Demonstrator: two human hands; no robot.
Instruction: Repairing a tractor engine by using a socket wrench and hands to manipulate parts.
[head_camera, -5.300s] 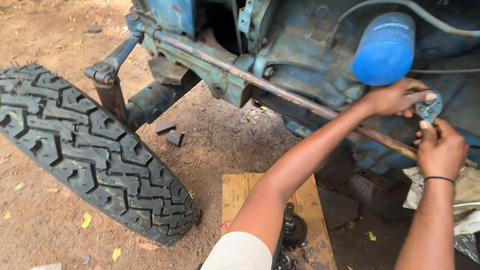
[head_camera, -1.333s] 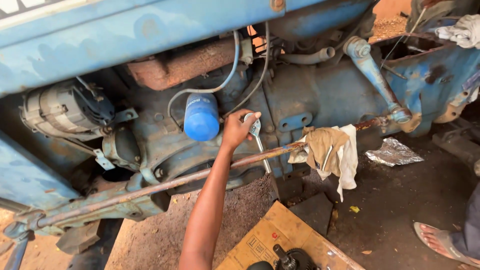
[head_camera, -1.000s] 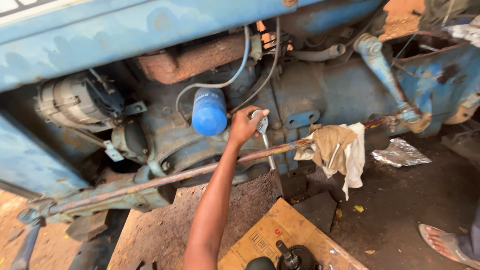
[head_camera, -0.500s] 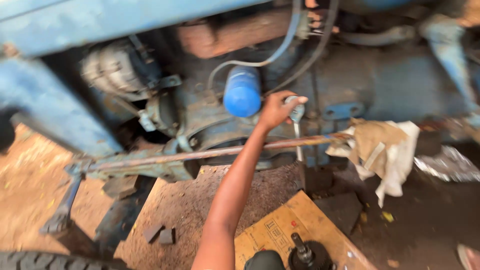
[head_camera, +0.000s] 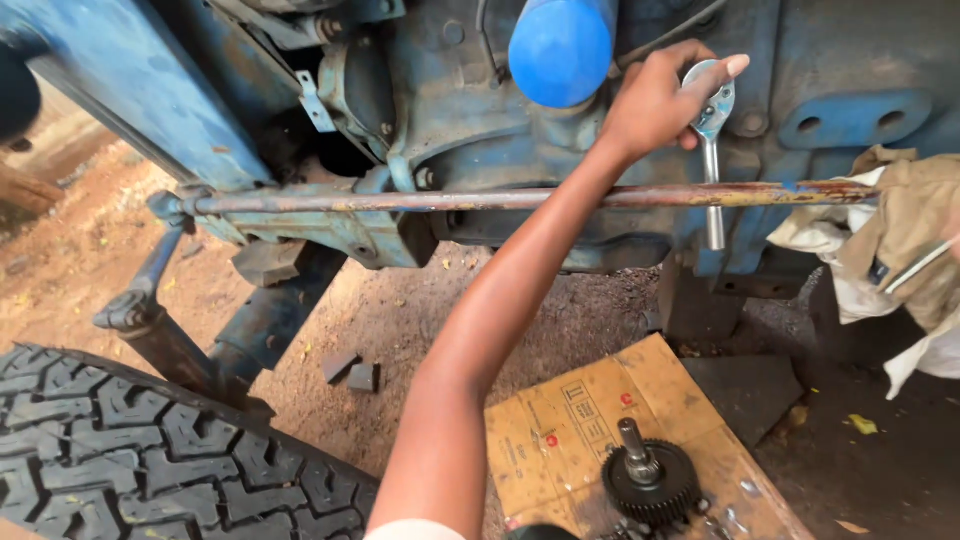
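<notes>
A ratchet wrench (head_camera: 711, 130) is held by its round head against the blue engine block (head_camera: 840, 60), its steel handle hanging straight down behind a rusty rod (head_camera: 520, 200). The head is gripped by the fingers (head_camera: 735, 66) of one hand (head_camera: 655, 100), which are closed over its top, the thumb beneath; from this view it cannot be told for certain which hand it is, though the arm reaches up from the lower left, so it is taken as the left. The other hand is not seen.

Just left of the fingers a blue cylinder-shaped filter (head_camera: 562, 45) is mounted on the engine. Below the fingers the rod runs nearly level across the frame, and the wrist passes in front of it. To the right of the fingers a dirty rag (head_camera: 900, 240) is draped over the rod's end.

Well below the fingers a piece of cardboard (head_camera: 570, 430) is laid on the dirt floor (head_camera: 380, 320), and a black gear on a short shaft (head_camera: 648, 478) is stood upon it. Far down to the left a tyre (head_camera: 130, 450) with a deep tread is seen.
</notes>
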